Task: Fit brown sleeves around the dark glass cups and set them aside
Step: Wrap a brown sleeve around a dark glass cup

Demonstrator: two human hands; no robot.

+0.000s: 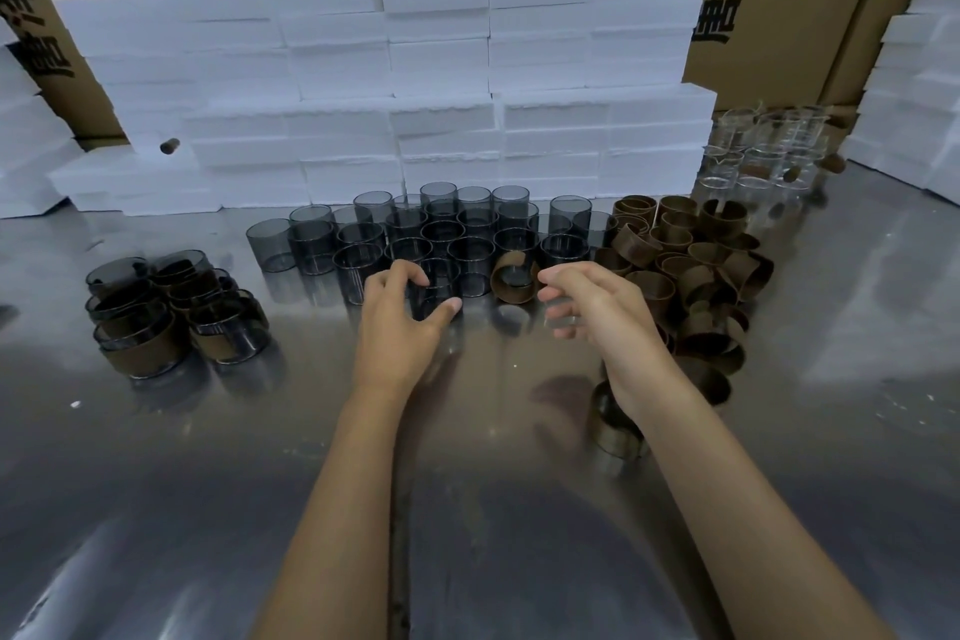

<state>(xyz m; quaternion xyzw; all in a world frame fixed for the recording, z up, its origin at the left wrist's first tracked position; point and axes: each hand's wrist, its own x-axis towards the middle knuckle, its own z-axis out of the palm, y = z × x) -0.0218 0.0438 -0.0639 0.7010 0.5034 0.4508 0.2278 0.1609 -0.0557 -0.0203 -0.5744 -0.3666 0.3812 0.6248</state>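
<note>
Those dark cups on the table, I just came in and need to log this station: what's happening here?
A person is fitting brown sleeves onto dark glass cups. The left hand is closing around a bare cup at the front of the cluster; the right hand hovers open beside a loose sleeve. Finished sleeved cups sit grouped at left, and the pile of sleeves lies at right.
</note>
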